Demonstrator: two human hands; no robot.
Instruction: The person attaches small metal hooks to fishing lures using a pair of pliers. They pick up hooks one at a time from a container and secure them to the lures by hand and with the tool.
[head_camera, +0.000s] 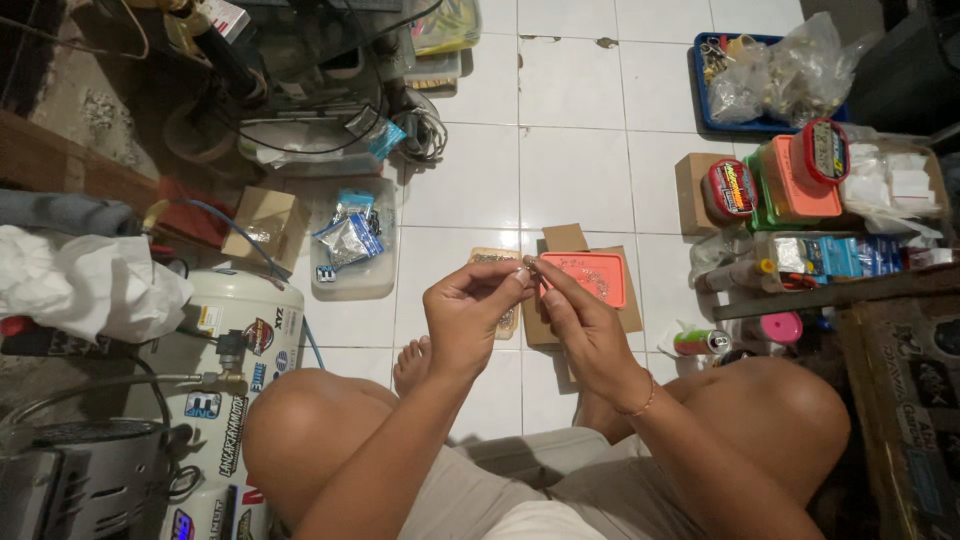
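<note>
I sit cross-legged on a white tiled floor (570, 170). My left hand (470, 310) and my right hand (580, 320) meet in front of me, fingertips pinched together on a tiny metal part (528, 264) held between them. The part is too small to identify. Just beyond my fingers, an orange tray (595, 275) with small pieces sits on a piece of brown cardboard (565, 240). A small flat packet (492, 258) lies partly hidden behind my left hand.
A white air tank (235, 340) with stickers stands at my left, beside a clear plastic box (350, 250) of small bags. At right are orange and red lidded containers (800, 180), a blue tray (760, 75) of bagged parts and a low shelf edge (830, 290).
</note>
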